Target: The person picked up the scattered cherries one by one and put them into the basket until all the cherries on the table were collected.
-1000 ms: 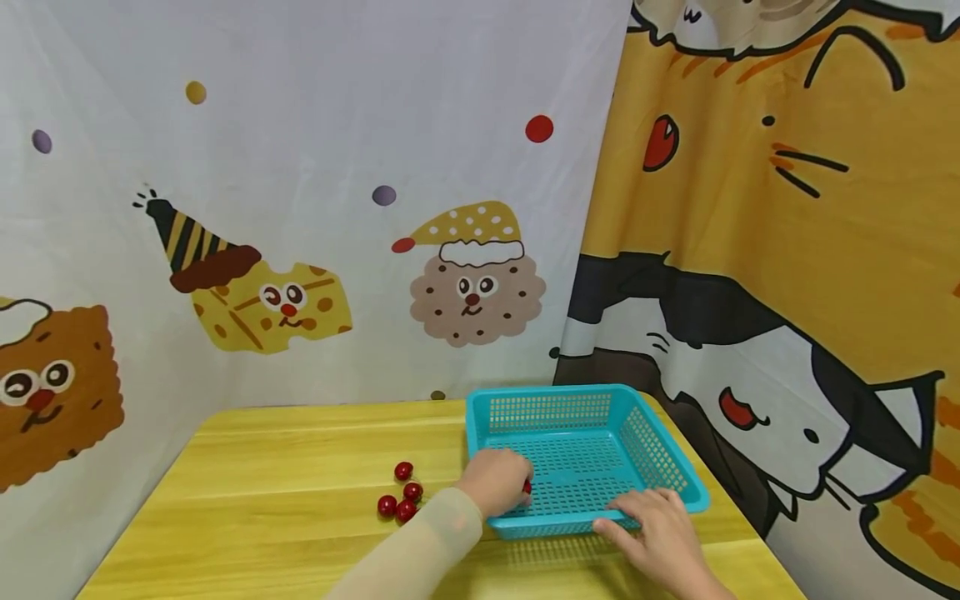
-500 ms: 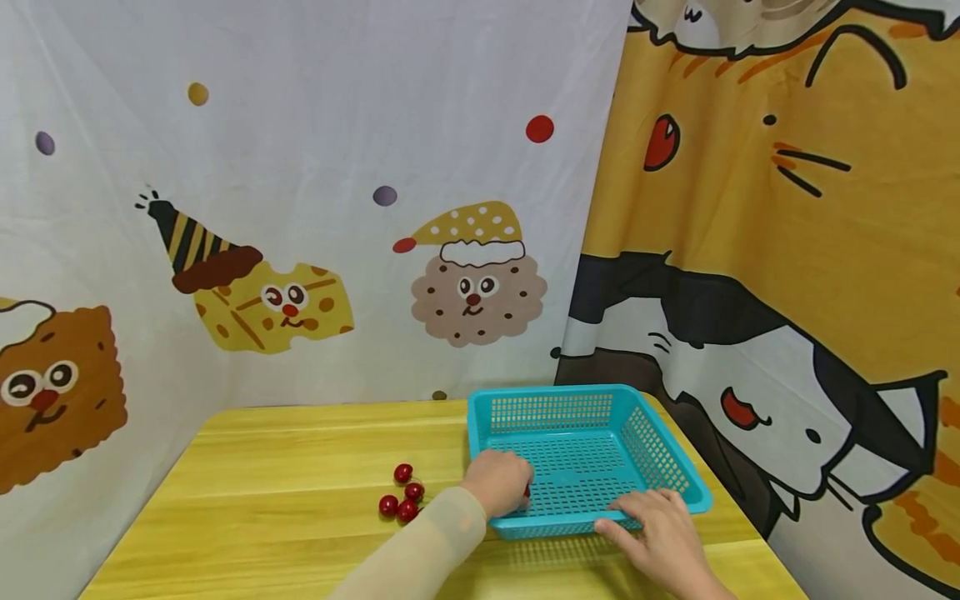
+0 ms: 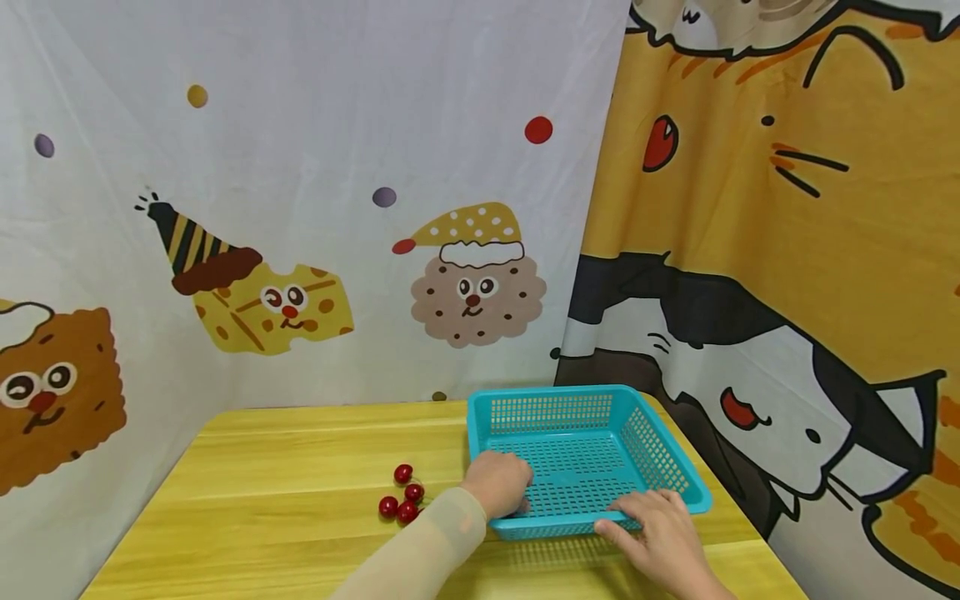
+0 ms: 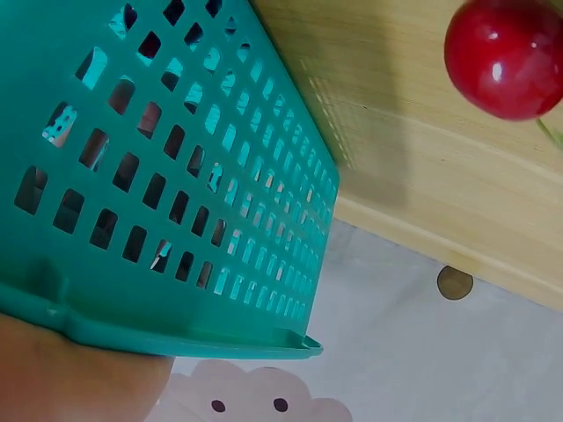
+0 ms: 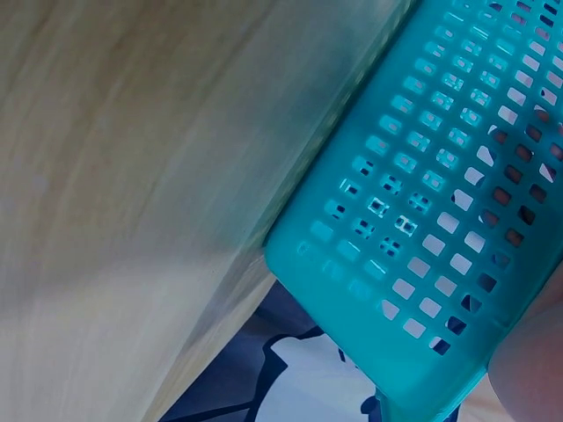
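A turquoise plastic basket [image 3: 553, 528] with perforated walls stands on the wooden table. My left hand [image 3: 495, 485] reaches over its left wall, fingers pointing down inside; the fingertips are mostly hidden and no cherry shows at them. On the near rim, my right hand [image 3: 656, 533] holds the basket, thumb outside and fingers over the edge. Several dark red cherries with stems lie to the left of the basket, among them a front-left cherry [image 3: 387, 507] and a back cherry [image 3: 403, 474]. In the left wrist view one cherry [image 4: 506, 57] lies beside the basket's wall [image 4: 176, 202].
The yellow wood-grain table [image 3: 285, 483] extends left of the cherries. Behind it hangs a pale cartoon-printed cloth [image 3: 315, 125], and on the right a yellow curtain [image 3: 697, 208] with cat drawings comes close to the basket.
The red cherry seen earlier at my left fingertips is out of sight now. My left hand has barely shifted, and my right hand keeps its place on the rim.
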`<state>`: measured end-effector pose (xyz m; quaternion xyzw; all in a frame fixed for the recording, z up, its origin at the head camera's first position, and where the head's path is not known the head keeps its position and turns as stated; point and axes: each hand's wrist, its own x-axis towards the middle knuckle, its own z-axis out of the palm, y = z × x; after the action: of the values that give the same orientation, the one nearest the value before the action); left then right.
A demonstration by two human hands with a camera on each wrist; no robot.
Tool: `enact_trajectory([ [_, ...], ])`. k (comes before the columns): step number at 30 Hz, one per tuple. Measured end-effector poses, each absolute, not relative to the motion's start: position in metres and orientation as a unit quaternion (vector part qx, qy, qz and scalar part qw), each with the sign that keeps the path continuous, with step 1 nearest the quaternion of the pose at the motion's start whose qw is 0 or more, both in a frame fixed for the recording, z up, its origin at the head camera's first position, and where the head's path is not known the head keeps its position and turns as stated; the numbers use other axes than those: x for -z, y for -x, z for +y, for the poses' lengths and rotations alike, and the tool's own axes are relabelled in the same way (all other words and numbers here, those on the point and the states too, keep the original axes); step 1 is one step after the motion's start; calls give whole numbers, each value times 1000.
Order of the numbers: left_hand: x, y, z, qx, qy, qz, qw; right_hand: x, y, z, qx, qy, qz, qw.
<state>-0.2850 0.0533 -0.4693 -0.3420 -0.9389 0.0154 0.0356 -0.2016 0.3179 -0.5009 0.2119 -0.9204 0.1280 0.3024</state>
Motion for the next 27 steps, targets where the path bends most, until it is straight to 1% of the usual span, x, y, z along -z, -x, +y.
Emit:
enact_trajectory([
  [8,470,284,52,-6,340,-940,33,502,201,318,-129,-213,-919,305],
  [17,472,284,50,20,352,-934,58,502,202,319,-126,-209,-922,301],
  [20,472,285,48,59,366,-925,81,501,201,319,-125,-209,-922,302],
  [27,465,286,29,144,410,-885,169,501,201,318,-126,-211,-919,308],
])
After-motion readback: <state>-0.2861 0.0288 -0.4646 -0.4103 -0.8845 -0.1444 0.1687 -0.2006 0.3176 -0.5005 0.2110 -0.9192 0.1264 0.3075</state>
